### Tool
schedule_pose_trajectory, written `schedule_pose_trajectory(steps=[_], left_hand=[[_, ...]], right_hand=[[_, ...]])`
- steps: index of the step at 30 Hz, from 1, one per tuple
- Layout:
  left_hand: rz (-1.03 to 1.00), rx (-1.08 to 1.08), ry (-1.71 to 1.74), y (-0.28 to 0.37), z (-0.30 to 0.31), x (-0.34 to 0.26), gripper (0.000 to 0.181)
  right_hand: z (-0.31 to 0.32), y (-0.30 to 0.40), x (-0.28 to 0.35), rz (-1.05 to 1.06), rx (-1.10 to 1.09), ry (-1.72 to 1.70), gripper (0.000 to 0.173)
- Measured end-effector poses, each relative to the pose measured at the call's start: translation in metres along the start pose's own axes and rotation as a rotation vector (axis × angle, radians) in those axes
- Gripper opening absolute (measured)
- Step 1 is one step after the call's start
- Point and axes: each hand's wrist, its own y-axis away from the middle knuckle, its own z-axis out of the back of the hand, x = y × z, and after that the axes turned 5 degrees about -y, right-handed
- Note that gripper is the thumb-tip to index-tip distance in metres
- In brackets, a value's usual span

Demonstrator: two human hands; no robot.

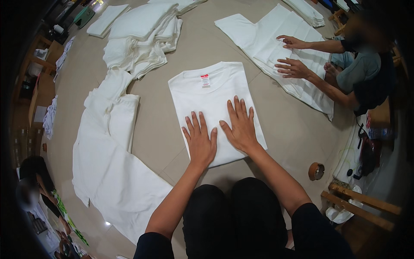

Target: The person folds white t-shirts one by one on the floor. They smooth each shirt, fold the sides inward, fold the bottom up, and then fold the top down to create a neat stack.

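Observation:
A white T-shirt (pixel 220 94), folded into a rectangle with its collar and neck label at the far end, lies on the tiled floor before my knees. My left hand (pixel 201 140) rests flat on its lower left part, fingers spread. Flat on its right side lies my right hand (pixel 240 128), thumb apart from the fingers. Neither hand grips the cloth. To the left, unfolded white shirts (pixel 110 174) lie spread out on the floor. Beyond them is a stack of folded white garments (pixel 139 29).
At the right, a co-worker sits with both hands on a white garment (pixel 258 42). A brown tape roll (pixel 316 171) lies near a wooden frame (pixel 359 207). Another person bends at the lower left. Folded white cloth (pixel 106 21) lies at the far left.

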Motion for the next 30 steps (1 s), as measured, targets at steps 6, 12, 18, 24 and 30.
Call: schedule_pose_trajectory(steps=[6,12,18,24,30], left_hand=[[0.011,-0.034,-0.027,0.000,-0.003,-0.001,0.076],[0.026,-0.085,-0.001,0.003,-0.006,0.009,0.075],[0.004,-0.088,-0.052,0.007,-0.006,-0.001,0.077],[-0.410,0.140,-0.022,0.020,0.004,-0.012,0.080],[-0.428,0.147,-0.068,0.023,0.014,-0.013,0.097]], right_hand=[[-0.006,-0.001,-0.011,-0.026,0.027,0.069,0.085],[0.005,0.027,-0.020,-0.153,0.118,0.009,0.085],[0.013,0.053,-0.033,-0.130,0.126,0.081,0.085],[0.008,0.055,-0.041,-0.096,0.118,0.066,0.075],[0.011,0.053,-0.048,-0.090,0.157,0.067,0.073]])
